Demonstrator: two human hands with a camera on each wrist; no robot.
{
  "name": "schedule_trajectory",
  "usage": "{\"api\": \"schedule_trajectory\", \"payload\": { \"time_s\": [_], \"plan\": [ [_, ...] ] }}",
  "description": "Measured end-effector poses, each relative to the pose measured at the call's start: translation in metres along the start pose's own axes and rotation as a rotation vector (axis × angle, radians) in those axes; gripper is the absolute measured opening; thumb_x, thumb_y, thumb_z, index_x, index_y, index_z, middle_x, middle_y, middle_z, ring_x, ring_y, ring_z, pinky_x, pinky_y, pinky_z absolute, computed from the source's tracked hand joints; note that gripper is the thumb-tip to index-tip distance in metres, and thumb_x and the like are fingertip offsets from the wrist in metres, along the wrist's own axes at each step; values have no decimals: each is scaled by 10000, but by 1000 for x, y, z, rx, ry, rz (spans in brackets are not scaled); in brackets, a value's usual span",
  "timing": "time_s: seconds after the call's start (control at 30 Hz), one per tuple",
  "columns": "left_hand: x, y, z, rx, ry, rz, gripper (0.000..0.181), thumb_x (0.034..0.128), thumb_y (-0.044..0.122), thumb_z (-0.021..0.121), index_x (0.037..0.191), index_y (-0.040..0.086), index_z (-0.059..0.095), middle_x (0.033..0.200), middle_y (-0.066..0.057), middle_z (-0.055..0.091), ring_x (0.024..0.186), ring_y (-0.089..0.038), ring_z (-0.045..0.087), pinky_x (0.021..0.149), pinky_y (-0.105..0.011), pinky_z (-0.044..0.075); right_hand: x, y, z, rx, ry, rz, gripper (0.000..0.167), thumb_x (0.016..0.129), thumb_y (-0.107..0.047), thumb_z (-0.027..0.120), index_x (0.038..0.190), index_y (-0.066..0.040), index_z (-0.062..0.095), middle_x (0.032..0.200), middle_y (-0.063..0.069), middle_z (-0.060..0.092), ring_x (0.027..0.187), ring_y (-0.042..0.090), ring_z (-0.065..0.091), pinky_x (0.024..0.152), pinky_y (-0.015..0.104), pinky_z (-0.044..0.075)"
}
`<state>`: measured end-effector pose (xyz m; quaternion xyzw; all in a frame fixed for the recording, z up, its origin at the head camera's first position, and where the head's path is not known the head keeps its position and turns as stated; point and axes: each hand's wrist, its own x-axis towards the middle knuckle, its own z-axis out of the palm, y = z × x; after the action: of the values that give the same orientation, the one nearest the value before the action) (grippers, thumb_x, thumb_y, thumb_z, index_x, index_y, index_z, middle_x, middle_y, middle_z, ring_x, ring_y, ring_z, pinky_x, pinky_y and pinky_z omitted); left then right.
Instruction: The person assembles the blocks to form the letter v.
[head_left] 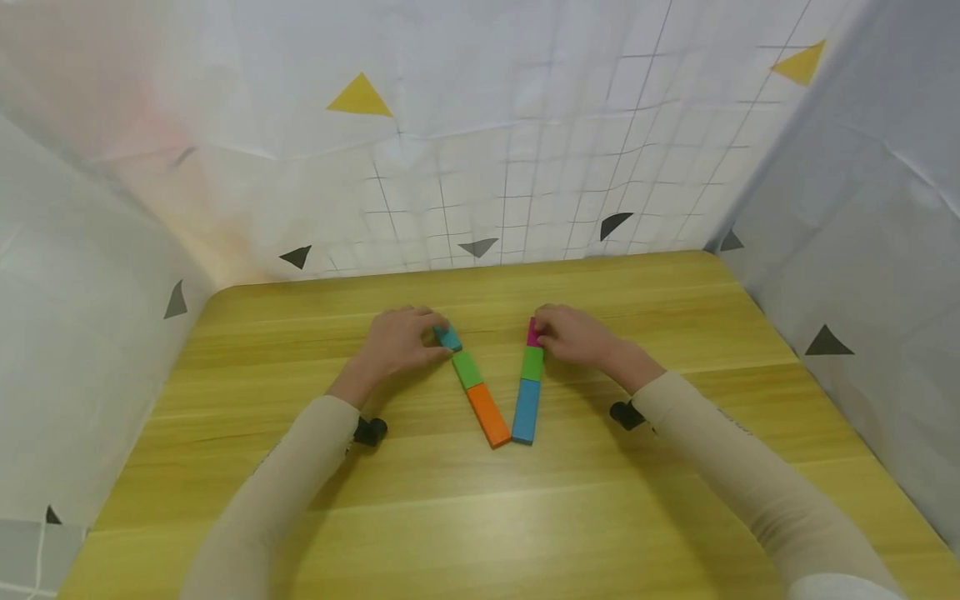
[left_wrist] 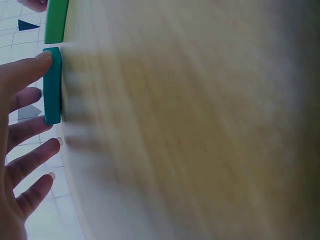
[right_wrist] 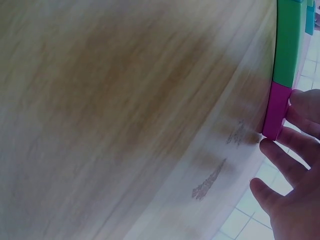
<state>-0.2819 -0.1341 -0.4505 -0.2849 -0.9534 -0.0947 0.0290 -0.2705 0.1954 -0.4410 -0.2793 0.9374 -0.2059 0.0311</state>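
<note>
My left hand (head_left: 402, 340) pinches a teal block (left_wrist: 52, 86) between thumb and fingers on the wooden table. In the left wrist view a narrow gap separates it from a green block (left_wrist: 56, 21). An orange block (head_left: 489, 415) continues that slanting row toward me. On the other side, my right hand (head_left: 576, 335) pinches a magenta block (right_wrist: 276, 111) whose end meets another green block (right_wrist: 288, 42). Below that green one lies a longer blue block (head_left: 527, 412). At the near end, the orange and blue blocks come together, so both rows form a V.
The wooden table (head_left: 480, 517) has a pale sheet wall (head_left: 480, 183) with grid lines and triangles behind it. Similar sheets stand to the left (head_left: 90, 350) and right (head_left: 862, 250). Small black devices (head_left: 369, 431) show under both wrists.
</note>
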Motion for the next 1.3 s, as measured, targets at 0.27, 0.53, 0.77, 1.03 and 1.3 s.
{"api": "schedule_trajectory", "payload": {
  "time_s": [0.27, 0.53, 0.77, 1.03, 1.3],
  "plan": [
    [-1, 1, 0, -29, 2, 4, 430, 882, 592, 628, 1220, 327, 657, 1315, 43, 651, 1084, -215, 647, 892, -426, 525, 0, -1, 0, 5, -3, -7, 39, 920, -50, 625, 885, -55, 610, 881, 53, 615, 782, 199, 529, 734, 332, 484],
    [-1, 1, 1, -41, -18, -1, 424, 905, 586, 604, 1238, 328, 649, 1337, 37, 639, 1141, -220, 635, 926, -430, 520, 1, -1, 2, 0, -1, -12, 36, 922, -74, 630, 907, -45, 613, 904, 53, 634, 796, 197, 546, 750, 347, 507],
    [0, 2, 3, -47, -21, 20, 414, 909, 583, 599, 1235, 334, 654, 1346, 36, 634, 1138, -227, 633, 926, -437, 515, 1, 2, 4, 5, 5, -12, 46, 920, -83, 634, 923, -41, 615, 919, 48, 643, 808, 197, 556, 766, 346, 515],
    [0, 3, 3, -25, -18, 35, 364, 914, 553, 607, 1210, 350, 664, 1328, 65, 639, 1092, -203, 633, 895, -413, 515, 1, 0, 3, 8, 11, -9, 38, 919, -66, 640, 913, -47, 608, 930, 65, 640, 810, 208, 549, 768, 368, 510],
    [0, 6, 3, -17, -12, 48, 346, 906, 525, 629, 1199, 345, 671, 1308, 57, 644, 1088, -212, 647, 889, -411, 518, -1, 0, 2, 9, 16, -4, 34, 910, -54, 639, 905, -37, 610, 925, 69, 642, 805, 211, 545, 766, 366, 505]
  ]
}}
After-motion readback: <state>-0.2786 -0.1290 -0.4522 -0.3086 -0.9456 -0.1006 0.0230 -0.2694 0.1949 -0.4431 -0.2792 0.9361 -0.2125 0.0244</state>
